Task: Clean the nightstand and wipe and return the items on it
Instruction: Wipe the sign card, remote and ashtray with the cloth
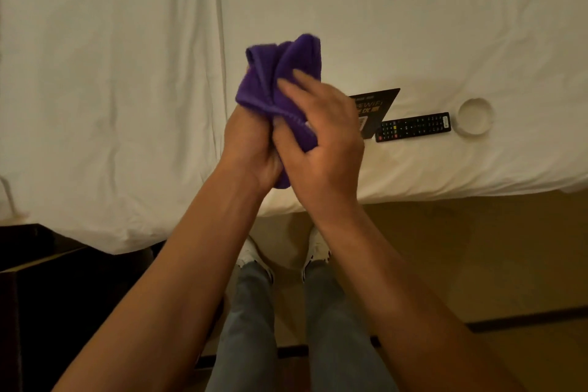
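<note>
Black card [378, 105], remote [413, 126], white ashtray [476, 118] on bed [127, 73], right hand [321, 140] partly hiding card, left hand [251, 143] and right both clenched round purple cloth [280, 86], raised over bed edge

A white bed sheet [127, 73] is spread over the bed and is creased in long folds. Below its edge, a tan floor [461, 258] is seen, crossed by a dark strip [525, 318] at the right.
</note>
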`<move>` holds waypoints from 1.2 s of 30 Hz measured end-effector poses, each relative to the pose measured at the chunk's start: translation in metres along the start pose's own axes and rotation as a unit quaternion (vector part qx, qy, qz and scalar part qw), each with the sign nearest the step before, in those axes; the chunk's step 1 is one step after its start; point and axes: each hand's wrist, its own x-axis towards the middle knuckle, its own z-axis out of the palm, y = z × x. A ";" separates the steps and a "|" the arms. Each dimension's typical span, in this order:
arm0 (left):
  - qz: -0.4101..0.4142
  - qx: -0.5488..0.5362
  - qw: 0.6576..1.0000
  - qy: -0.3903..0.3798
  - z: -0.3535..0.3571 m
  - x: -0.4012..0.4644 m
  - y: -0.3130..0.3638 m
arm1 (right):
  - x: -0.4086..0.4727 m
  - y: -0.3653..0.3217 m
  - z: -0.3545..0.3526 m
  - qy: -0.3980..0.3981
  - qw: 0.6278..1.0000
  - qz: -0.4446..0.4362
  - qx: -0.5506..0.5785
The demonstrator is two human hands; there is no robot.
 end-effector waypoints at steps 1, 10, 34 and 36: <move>-0.006 0.001 1.000 0.006 -0.002 0.001 0.001 | -0.006 0.002 -0.004 -0.012 1.000 -0.003 -0.009; -0.012 0.054 0.998 0.029 -0.016 0.013 0.009 | -0.017 0.020 -0.058 -0.096 0.978 0.128 0.136; 0.109 0.276 0.948 0.114 -0.008 0.003 -0.004 | -0.041 0.004 -0.031 0.004 0.998 0.054 0.013; 0.091 0.281 0.948 0.116 -0.016 0.002 -0.006 | -0.040 0.008 -0.040 -0.016 0.998 0.060 0.027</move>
